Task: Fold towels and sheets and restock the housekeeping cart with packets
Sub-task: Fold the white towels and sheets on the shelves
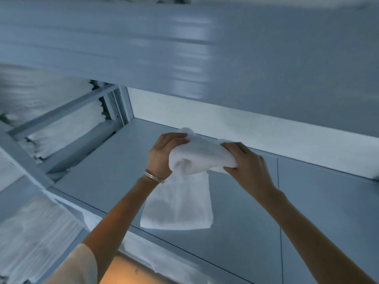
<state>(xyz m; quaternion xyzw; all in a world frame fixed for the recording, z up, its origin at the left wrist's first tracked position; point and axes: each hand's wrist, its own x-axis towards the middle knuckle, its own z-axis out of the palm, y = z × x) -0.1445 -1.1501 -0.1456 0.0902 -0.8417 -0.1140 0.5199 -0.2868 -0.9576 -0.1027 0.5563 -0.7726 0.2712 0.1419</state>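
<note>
A white towel [196, 156] is held above a grey metal shelf [114, 160]. Its upper part is bunched into a roll between both hands, and a flat tail [178, 210] hangs down toward the shelf's front edge. My left hand [164, 152] grips the roll's left end, fingers curled over the top. My right hand [246, 162] grips the right end from the other side.
Stacks of folded white linen [61, 130] fill the shelving bay on the left, with more linen [34, 238] at lower left. Another grey shelf [205, 48] hangs close overhead. A white wall [225, 119] backs the bay.
</note>
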